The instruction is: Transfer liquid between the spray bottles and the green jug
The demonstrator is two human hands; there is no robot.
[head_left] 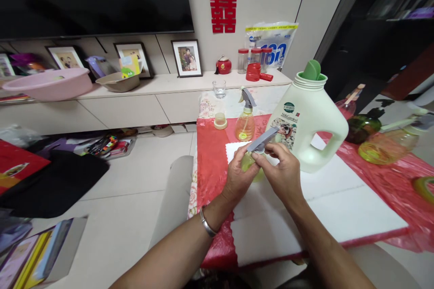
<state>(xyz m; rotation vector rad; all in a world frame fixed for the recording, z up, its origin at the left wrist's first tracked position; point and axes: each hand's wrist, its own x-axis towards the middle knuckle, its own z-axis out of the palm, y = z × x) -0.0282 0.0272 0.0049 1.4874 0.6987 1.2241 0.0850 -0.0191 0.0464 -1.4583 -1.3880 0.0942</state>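
Small yellow spray bottle (250,165) held above the white sheet (325,207) on the tabletop (212,162), near its left edge. Bottle body mostly hidden by fingers; contents not readable. Left hand (239,176) wrapped around the body. Right hand (283,171) pinching the neck under the grey trigger head (262,139). Large white jug (307,122) just behind. Second spray bottle (245,119) farther back. Third sprayer (393,142) at right, blurred.
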